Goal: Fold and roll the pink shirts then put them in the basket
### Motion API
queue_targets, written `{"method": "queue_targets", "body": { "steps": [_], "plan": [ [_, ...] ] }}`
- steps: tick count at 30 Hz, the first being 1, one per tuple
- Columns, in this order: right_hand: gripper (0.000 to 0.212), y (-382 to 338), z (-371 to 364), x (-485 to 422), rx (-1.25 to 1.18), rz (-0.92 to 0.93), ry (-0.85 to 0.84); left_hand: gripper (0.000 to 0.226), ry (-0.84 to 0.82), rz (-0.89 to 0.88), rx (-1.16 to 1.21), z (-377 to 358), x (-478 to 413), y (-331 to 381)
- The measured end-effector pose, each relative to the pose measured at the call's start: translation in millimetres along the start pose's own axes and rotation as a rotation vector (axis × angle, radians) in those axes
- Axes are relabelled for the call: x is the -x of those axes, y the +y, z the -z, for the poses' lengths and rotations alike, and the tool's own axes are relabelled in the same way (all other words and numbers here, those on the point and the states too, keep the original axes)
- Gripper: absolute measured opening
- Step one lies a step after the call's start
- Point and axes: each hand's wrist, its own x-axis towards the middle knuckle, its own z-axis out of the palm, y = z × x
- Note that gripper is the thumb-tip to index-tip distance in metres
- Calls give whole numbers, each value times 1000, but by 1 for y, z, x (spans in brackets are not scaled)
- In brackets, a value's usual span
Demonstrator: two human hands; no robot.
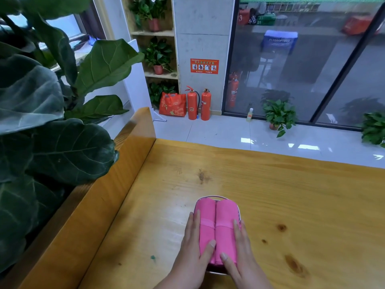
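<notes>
- Pink shirts [216, 222], head view: two rolls lie side by side inside the basket [210, 197], filling it.
- The basket stands on the desk [291, 195].
- The left hand [191, 255] lies against the basket's left side, its fingers [194, 223] straight and together, thumb on the left roll.
- The right hand [242, 257] lies against the basket's right side, fingers straight, thumb on the right roll.
</notes>
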Motion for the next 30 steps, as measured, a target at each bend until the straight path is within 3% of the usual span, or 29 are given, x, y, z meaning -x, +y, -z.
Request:
{"method": "queue_targets", "body": {
  "steps": [6,13,30],
  "plan": [
    [109,-8,5,-20,38,17,2,87,8,0,-3,7,-18,0],
    [92,-24,16,-66,99,46,-30,86,32,9,-10,27,-65,-2],
    [91,-31,19,-174,129,71,-49,86,12,48,35,70,-160,-8]
  ]
}}
